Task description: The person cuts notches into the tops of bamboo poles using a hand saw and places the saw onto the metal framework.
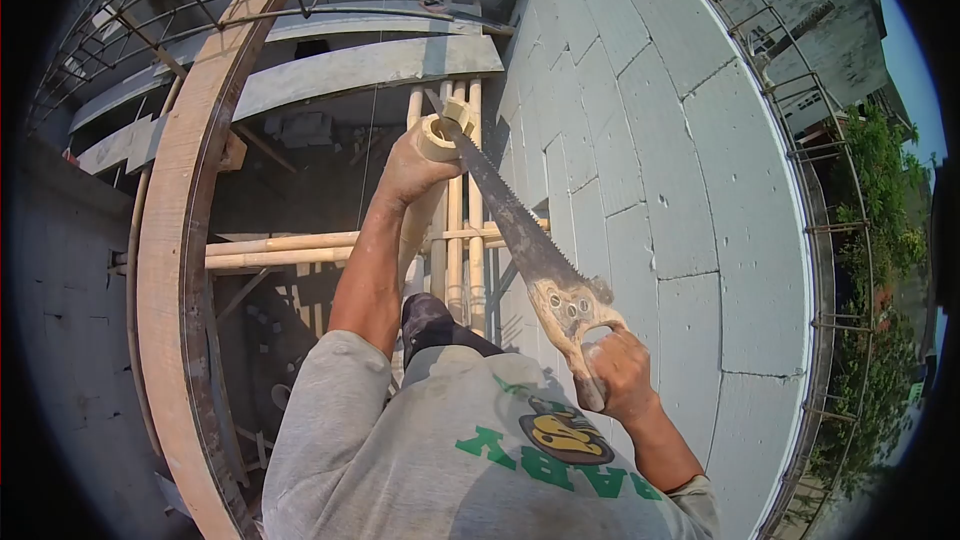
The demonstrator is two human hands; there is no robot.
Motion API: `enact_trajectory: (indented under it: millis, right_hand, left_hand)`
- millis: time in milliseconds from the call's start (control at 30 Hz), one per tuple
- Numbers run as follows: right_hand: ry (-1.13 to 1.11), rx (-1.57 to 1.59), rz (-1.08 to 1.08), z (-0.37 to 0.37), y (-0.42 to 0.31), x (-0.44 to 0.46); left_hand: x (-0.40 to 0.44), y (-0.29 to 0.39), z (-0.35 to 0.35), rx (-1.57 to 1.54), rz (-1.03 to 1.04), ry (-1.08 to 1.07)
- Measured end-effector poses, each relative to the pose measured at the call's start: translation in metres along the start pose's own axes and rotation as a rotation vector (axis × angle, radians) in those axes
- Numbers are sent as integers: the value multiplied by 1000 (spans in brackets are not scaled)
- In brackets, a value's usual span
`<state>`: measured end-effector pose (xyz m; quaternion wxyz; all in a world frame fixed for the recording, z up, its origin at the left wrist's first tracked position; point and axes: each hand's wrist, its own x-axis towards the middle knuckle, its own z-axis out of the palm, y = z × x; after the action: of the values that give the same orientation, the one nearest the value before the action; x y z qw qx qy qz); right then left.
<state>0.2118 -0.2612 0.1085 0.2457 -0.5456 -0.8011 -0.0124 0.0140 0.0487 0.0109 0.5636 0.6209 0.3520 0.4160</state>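
My right hand [622, 372] is closed around the worn wooden handle of a handsaw [525, 235]. The rusty blade slants up and left, its toothed edge facing right. Its far end lies against the top of a thick bamboo pole [440, 145], whose hollow end faces me. My left hand [410, 170] is wrapped around that pole just below its end, close to the blade. A light, notched bit of bamboo [458, 112] shows just beyond the blade. How deep the blade sits in the bamboo, I cannot tell.
A grey block wall [640, 190] rises on the right, with rebar cages [830, 230] past its edge. Bamboo scaffold poles [290, 252] cross below me. A long wooden beam [180, 210] runs along the left, and planks [370, 70] lie ahead. The floor is far below.
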Motion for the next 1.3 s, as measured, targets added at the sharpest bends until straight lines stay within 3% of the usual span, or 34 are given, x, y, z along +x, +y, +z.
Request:
enact_trajectory:
  millis: [67,133,200,433,567,600,700,867,967,1000,1100,1167,1300]
  right_hand:
    - [12,14,5,13,6,19]
    - [21,29,-95,50,30,90]
    - [57,55,-54,71,18,123]
    - [-71,-2,53,-2,-4,-20]
    - [41,48,-27,38,20,61]
    - [50,74,-68,55,26,95]
    - [97,85,-70,67,12,119]
    - [-22,-25,15,9,-5,-14]
    - [48,11,-34,11,5,-16]
    - [-45,1,-21,18,10,13]
    - [76,77,-87,62,19,94]
    - [68,60,-61,66,19,81]
    - [29,58,47,20,-15,-23]
  left_hand:
    - [-6,-12,4,-27,48,14]
    - [-13,0,1,3,-62,-46]
    - [-10,5,-4,-47,-90,-70]
    - [-8,1,-9,-67,-12,-120]
    - [-15,7,-2,-56,-10,-102]
    - [-12,-4,-3,-111,-114,-98]
    - [-12,-23,-8,-27,42,-57]
    - [-19,8,-8,-93,-37,-155]
    - [-22,10,-7,-43,0,-135]
    - [-23,8,-4,-118,-18,-129]
    - [-16,4,-7,-150,-119,-143]
    - [-11,-9,-9,41,-6,-112]
    - [-9,-12,-13,-136,-20,-141]
